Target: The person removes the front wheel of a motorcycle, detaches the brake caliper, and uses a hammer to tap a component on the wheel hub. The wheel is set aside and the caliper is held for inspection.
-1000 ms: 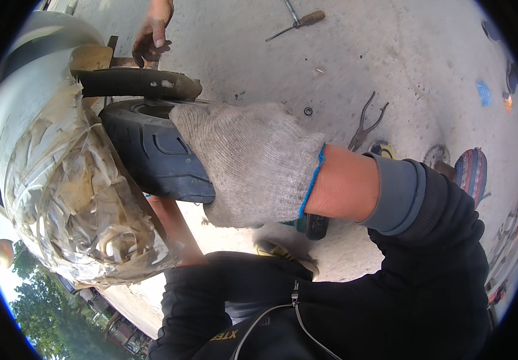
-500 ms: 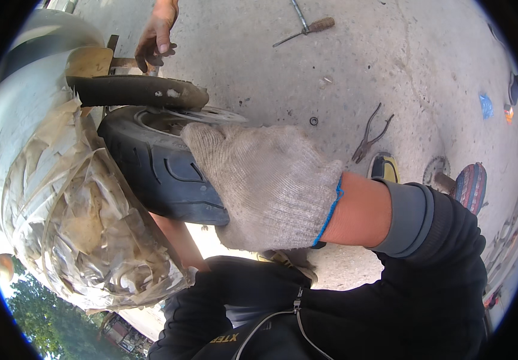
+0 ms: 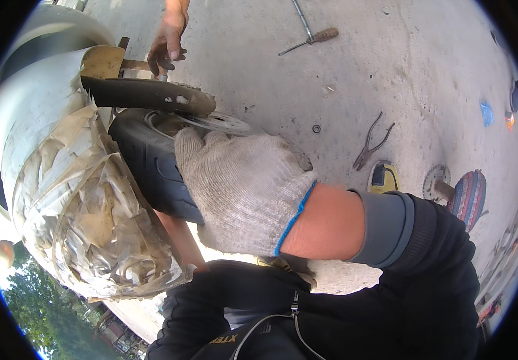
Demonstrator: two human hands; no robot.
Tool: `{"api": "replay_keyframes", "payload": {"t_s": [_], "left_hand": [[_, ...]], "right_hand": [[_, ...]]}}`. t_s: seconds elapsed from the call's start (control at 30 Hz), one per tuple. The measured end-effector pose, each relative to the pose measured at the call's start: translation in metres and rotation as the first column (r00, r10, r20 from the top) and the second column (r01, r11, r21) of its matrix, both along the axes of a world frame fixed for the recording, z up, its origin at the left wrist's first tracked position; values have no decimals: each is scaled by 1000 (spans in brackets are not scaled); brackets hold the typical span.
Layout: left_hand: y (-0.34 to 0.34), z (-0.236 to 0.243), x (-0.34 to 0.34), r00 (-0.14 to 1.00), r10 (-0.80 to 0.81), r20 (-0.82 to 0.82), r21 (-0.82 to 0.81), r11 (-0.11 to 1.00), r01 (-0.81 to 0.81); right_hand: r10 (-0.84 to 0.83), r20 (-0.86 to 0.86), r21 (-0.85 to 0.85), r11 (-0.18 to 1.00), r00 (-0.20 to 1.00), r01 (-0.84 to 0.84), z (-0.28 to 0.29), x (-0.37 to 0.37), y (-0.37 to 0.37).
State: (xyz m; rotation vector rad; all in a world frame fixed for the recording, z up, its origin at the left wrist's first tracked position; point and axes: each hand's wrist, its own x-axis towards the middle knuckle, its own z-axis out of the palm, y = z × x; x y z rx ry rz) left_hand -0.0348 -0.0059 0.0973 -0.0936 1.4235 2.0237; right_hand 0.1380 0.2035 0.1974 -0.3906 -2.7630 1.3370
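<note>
- Gloved right hand [image 3: 244, 192] has shifted leftward over the tyre [image 3: 160, 165] since half a second ago; a strip of tyre now shows past its far side.
- It lies over the tread, finger ends near the pale wheel rim [image 3: 226, 122]; whether its fingers clamp, I cannot tell.
- The tyre sits beneath and just left of that glove.
- Left forearm [image 3: 181, 240] runs behind the plastic-wrapped body [image 3: 96, 222]; the left hand is hidden, its hold untellable.
- Beyond the glove, a co-worker's bare hand [image 3: 169, 48] hangs near the dark curved piece [image 3: 145, 95].
- Right of and beyond the glove lie a small ring [image 3: 316, 129] and pliers [image 3: 367, 150]; farther off, a brown-handled screwdriver [image 3: 325, 34].
</note>
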Motion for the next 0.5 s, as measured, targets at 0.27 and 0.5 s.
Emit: {"api": "replay_keyframes", "payload": {"t_s": [0.27, 0.5], "left_hand": [[-6, -2, 10, 1000, 3, 22, -7, 1000, -3], [-17, -1, 15, 999, 11, 32, -10, 1000, -11]], "right_hand": [[-84, -66, -6, 996, 994, 84, -7, -2, -13], [-87, -145, -148, 987, 986, 66, -47, 46, 3]]}}
